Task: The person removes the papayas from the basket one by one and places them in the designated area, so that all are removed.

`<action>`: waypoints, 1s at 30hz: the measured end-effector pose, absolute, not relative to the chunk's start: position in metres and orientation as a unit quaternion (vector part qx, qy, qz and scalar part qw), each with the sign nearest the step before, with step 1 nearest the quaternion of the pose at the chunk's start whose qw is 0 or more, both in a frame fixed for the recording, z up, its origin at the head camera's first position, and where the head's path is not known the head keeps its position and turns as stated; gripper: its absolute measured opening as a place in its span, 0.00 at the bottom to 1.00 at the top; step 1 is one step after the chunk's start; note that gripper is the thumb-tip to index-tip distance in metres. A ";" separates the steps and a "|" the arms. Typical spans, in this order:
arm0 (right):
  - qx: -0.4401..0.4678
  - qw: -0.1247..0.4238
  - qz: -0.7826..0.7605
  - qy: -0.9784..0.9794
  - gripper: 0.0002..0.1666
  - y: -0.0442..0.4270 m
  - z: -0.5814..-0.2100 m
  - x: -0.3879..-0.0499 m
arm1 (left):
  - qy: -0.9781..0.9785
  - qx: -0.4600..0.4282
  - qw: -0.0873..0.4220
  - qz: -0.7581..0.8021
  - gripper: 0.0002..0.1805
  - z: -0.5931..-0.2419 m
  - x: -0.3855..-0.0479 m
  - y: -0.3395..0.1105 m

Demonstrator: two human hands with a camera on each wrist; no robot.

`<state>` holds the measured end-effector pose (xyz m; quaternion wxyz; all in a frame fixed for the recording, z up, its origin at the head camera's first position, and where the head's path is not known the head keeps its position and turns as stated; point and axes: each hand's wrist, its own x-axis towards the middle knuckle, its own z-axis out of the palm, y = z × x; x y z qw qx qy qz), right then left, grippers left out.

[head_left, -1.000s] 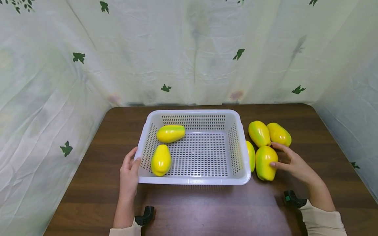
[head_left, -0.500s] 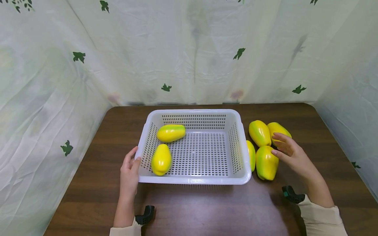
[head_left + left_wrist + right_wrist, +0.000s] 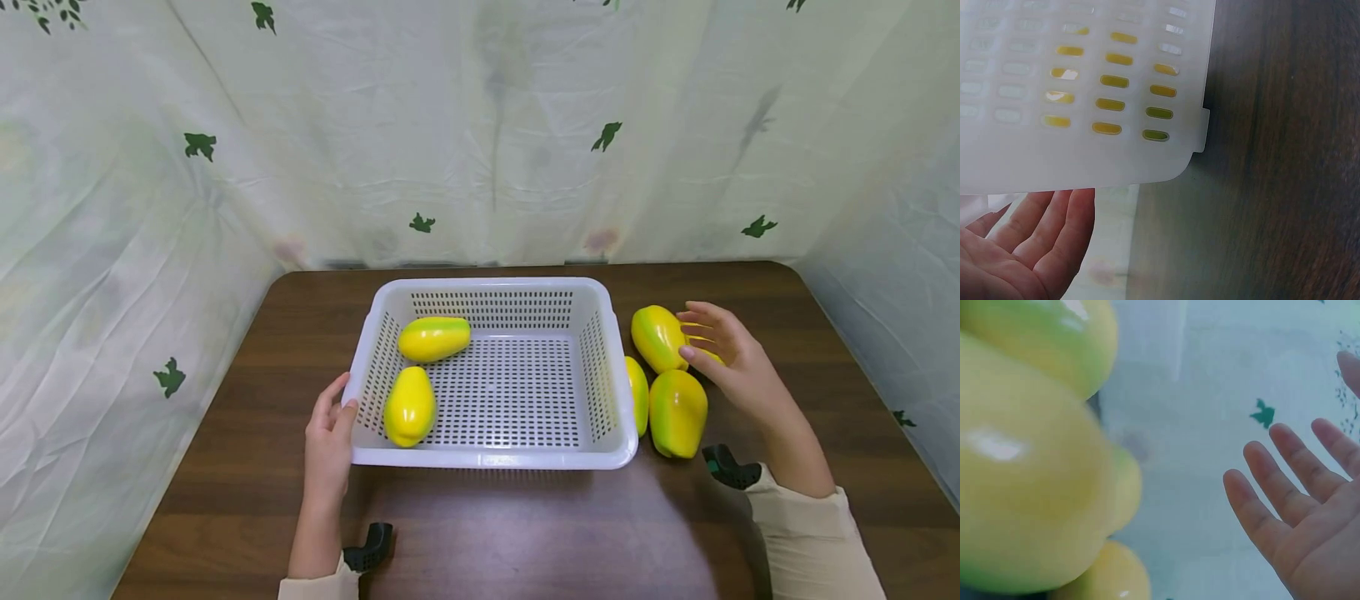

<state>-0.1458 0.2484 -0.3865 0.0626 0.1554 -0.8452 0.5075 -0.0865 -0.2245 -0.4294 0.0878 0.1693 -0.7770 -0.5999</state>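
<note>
Black wrist mounts (image 3: 369, 547) are worn at the cuffs of pale sleeves (image 3: 813, 533) over the near side of a brown desk (image 3: 540, 533). A white perforated basket (image 3: 495, 460) is gripped at its left rim by the left hand (image 3: 330, 425). Inside, toward the left wall, a near basket fruit (image 3: 410, 408), yellow, and a far basket fruit (image 3: 434, 339), yellow-green and laid crosswise, are contained. Right of the basket, a near desk fruit (image 3: 678, 414) is seen beside a half-hidden fruit (image 3: 638, 396), partly covered by the basket's side. Behind them is placed a far desk fruit (image 3: 657, 337); to its right, a far-right fruit (image 3: 697, 332) is largely covered by the right hand (image 3: 735, 358), its fingers and thumb held apart; whether contact is made cannot be told. Beyond the desk, pale cloth (image 3: 495, 167) is marked with green bird-like shapes (image 3: 200, 145)
</note>
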 end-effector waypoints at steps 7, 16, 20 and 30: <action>0.196 0.060 0.504 -0.839 0.35 0.235 -0.371 -0.157 | -0.777 0.166 0.090 -0.600 0.23 -0.429 -0.086 -0.224; 0.257 0.053 0.514 -0.817 0.34 0.209 -0.349 -0.172 | -0.774 0.165 0.091 -0.605 0.23 -0.430 -0.086 -0.225; 0.270 0.040 0.514 -0.813 0.34 0.193 -0.341 -0.180 | -0.775 0.166 0.090 -0.603 0.23 -0.430 -0.085 -0.225; 0.302 0.001 0.498 -0.812 0.35 0.151 -0.338 -0.202 | -0.775 0.165 0.085 -0.604 0.23 -0.429 -0.086 -0.225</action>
